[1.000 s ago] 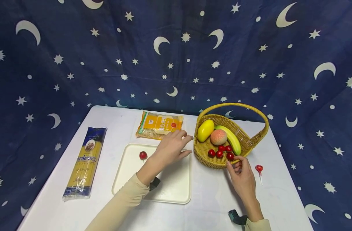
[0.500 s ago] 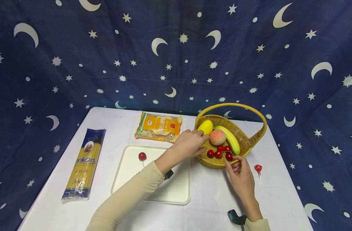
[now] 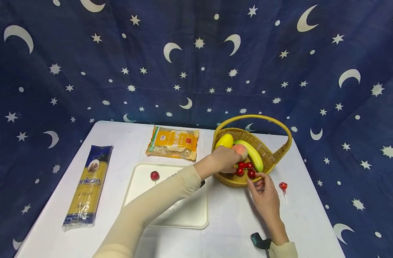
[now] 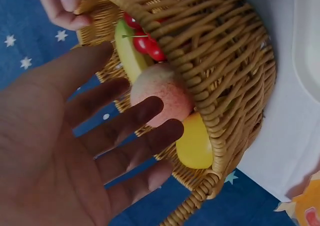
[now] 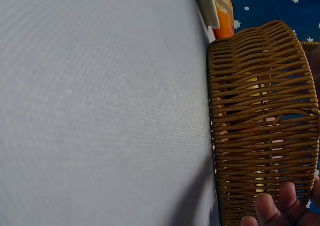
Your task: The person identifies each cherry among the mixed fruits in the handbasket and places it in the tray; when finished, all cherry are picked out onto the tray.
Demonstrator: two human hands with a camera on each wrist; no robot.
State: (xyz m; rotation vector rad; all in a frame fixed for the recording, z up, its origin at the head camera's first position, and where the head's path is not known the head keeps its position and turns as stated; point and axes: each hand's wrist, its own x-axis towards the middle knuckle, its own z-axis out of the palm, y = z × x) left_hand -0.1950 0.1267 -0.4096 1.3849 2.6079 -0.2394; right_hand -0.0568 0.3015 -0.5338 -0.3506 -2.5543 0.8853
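Observation:
My left hand (image 3: 225, 159) reaches over the near left rim of a wicker basket (image 3: 232, 182), right by a peach (image 3: 240, 147). In the left wrist view its fingers (image 4: 135, 111) are spread and fairly straight, in front of the peach (image 4: 161, 92); contact cannot be told. Beside the peach lie a yellow fruit (image 3: 224, 141), a banana (image 3: 255, 157) and several red cherries (image 3: 252, 173). With thumb and fingertips, my right hand (image 3: 265, 197) holds the basket's front rim. Its fingertips (image 5: 287, 198) show against the woven side in the right wrist view.
Left of the basket, a white tray (image 3: 196, 218) carries one cherry (image 3: 154, 175), partly behind the left forearm. An orange food packet (image 3: 173, 142) lies behind it. A spaghetti pack (image 3: 88, 186) is far left, a red lollipop (image 3: 283, 187) right. The basket's handle (image 3: 257, 116) arches upward.
My left hand has moved right, from above the tray to inside the basket's rim, and now partly covers the peach. The right hand stays at the rim. The head view has shifted slightly.

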